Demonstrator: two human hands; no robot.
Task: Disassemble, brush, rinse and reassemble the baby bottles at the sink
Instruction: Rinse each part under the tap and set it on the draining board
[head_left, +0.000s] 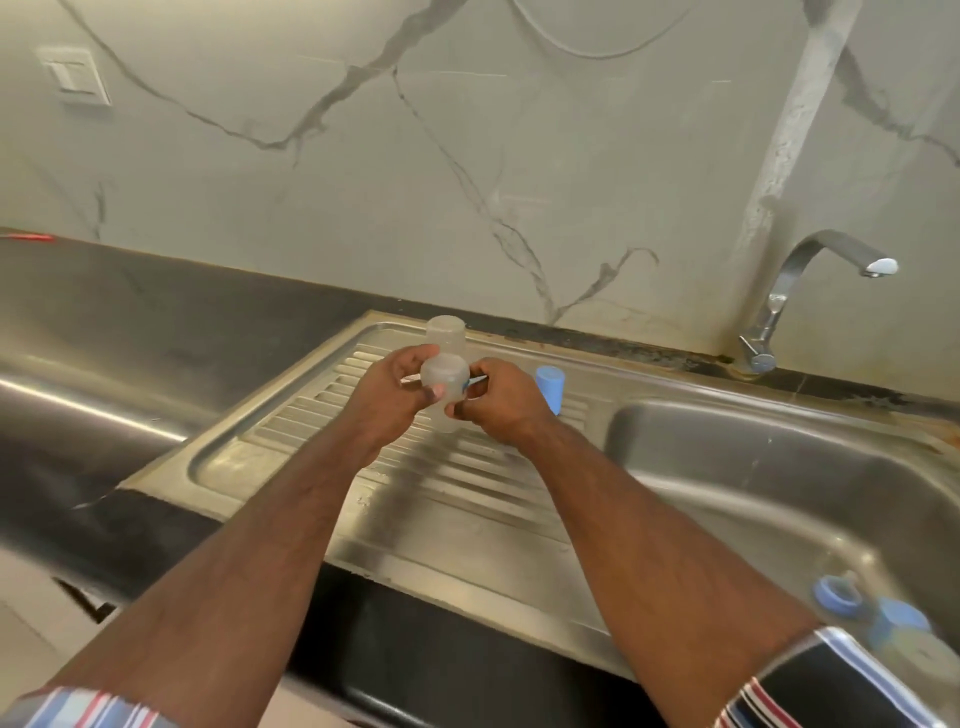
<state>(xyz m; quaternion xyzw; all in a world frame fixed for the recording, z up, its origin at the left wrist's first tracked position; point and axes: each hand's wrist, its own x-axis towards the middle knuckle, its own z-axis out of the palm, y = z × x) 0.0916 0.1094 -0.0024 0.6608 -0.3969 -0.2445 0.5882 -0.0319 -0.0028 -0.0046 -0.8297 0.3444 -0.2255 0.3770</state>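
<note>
Over the ribbed steel drainboard (322, 447) my left hand (387, 397) grips a clear baby bottle (444, 382) with its base turned toward the camera. My right hand (496, 402) holds the bottle's lower end, where a thin blue rim (467, 383) shows between the fingers. A second clear bottle body (445, 332) stands upside down on the drainboard just behind my hands. A blue cap (550, 389) stands on the drainboard to the right of my right hand. In the sink basin (779, 467) at the lower right lie a blue ring with a teat (836, 595) and another blue-collared bottle (904, 631).
A steel tap (789, 296) rises at the back right, its spout over the basin, with no water running. Black countertop (130, 312) runs along the left and front of the sink. A marble-patterned wall with a white switch (75, 75) stands behind.
</note>
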